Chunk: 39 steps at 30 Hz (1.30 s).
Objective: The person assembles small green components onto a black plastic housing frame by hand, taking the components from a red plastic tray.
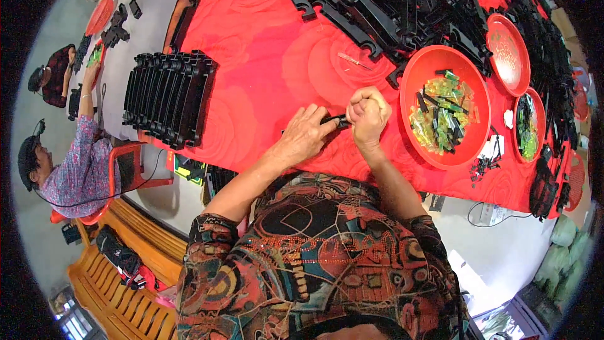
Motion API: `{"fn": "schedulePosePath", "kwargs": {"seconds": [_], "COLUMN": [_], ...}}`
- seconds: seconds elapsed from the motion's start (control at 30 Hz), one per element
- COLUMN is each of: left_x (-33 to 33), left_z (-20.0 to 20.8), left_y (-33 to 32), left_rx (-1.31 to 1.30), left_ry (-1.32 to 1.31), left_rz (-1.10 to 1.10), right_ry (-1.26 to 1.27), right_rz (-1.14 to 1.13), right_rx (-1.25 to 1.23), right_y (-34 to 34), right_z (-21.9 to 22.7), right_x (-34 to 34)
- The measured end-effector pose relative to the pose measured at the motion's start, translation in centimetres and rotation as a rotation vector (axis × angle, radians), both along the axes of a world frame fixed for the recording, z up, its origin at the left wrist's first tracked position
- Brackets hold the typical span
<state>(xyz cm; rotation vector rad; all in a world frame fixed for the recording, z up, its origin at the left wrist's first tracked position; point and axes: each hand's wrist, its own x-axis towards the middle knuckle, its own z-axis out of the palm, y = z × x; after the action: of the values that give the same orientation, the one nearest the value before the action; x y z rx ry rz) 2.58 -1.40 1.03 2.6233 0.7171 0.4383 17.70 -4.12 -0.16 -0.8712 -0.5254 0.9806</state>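
Near the front edge of the red-covered table, my left hand (305,135) grips a black plastic strip (342,122) and holds it down on the cloth. Most of the strip is hidden under my fingers. My right hand (369,116) is closed in a fist at the strip's right end; whatever is inside that fist cannot be seen. Just right of it stands a red bowl (410,132) of yellow-green translucent pieces (443,110) mixed with small black ones. Beyond my hands lies a thin pointed tool (354,61) on the cloth.
A neat row of black plastic strips (168,97) stands at left. A large loose heap of them (402,12) covers the far right. Red plates (508,55) sit beside the bowl, near black scraps (486,167). Another person (78,164) sits by a table at far left, near a wooden bench (126,258).
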Motion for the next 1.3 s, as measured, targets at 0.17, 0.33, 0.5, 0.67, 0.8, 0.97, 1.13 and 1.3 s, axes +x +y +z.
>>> {"fn": "schedulePosePath", "kwargs": {"seconds": [0.17, 0.33, 0.5, 0.67, 0.8, 0.97, 1.13, 1.3], "left_x": [-0.1, -0.1, 0.1, -0.1, -0.1, -0.5, -1.1, -0.9], "left_z": [-0.4, 0.2, 0.0, -0.2, -0.1, -0.6, -0.4, -0.1], "left_y": [-0.2, 0.1, 0.0, 0.6, 0.2, -0.2, -1.4, -1.4], "left_rx": [0.014, -0.003, 0.025, 0.035, 0.036, 0.062, 0.111, 0.179], "left_ry": [-0.021, -0.039, -0.043, -0.053, -0.061, -0.048, 0.068, 0.039], "left_rz": [-0.002, 0.004, 0.010, 0.021, 0.024, 0.017, 0.087, 0.098], "right_ry": [-0.080, -0.006, 0.052, 0.033, -0.068, -0.017, -0.096, -0.158], "right_rz": [-0.002, -0.008, -0.100, -0.037, 0.030, -0.003, -0.150, -0.085], "right_rx": [-0.001, 0.004, 0.023, 0.005, -0.012, -0.005, 0.218, 0.154], "right_y": [-0.3, 0.1, 0.3, 1.1, 1.0, 0.4, -1.8, -3.6], "right_z": [-0.5, 0.3, 0.5, 0.5, 0.6, 0.0, 1.8, 2.9], "right_x": [-0.3, 0.0, -0.2, -0.4, -0.6, 0.0, 0.2, -0.2]}}
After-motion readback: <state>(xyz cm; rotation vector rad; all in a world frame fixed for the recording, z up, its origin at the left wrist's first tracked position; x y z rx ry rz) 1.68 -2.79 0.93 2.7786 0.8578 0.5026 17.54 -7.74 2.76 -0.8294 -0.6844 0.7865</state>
